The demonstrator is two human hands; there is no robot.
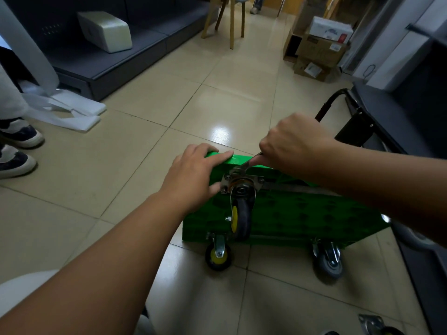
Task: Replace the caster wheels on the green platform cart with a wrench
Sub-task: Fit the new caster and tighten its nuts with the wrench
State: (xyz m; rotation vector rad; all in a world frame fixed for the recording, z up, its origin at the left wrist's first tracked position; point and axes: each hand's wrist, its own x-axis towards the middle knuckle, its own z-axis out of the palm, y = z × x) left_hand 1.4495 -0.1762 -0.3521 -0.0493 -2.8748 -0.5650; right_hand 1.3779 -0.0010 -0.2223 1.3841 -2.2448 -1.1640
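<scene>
The cart [302, 213] stands tipped on its long edge on the floor [145, 141], underside toward the camera.

Hands:
- The left hand [193, 175] rests on the upper edge of the cart with its fingers laid out straight, bracing the deck. It grips nothing.
- The right hand [292, 143] is closed around the handle of the wrench [244, 166]. The wrench head sits at a bolt on the mounting plate [242, 181] of the upper caster [240, 213].

Progress:
- Three casters are visible on the cart. The upper caster and the lower left caster [217, 256] have yellow hubs. The lower right caster [329, 261] is all grey.
- The grey caster is probably a replacement already fitted, which would leave the yellow-hub units still to change. The reverse order cannot be ruled out.
- A loose caster [372, 323] lies on the floor at the bottom right.
- The fourth mounting position is hidden behind the right arm.
- Whether the bolt is being loosened or tightened cannot be told.
</scene>
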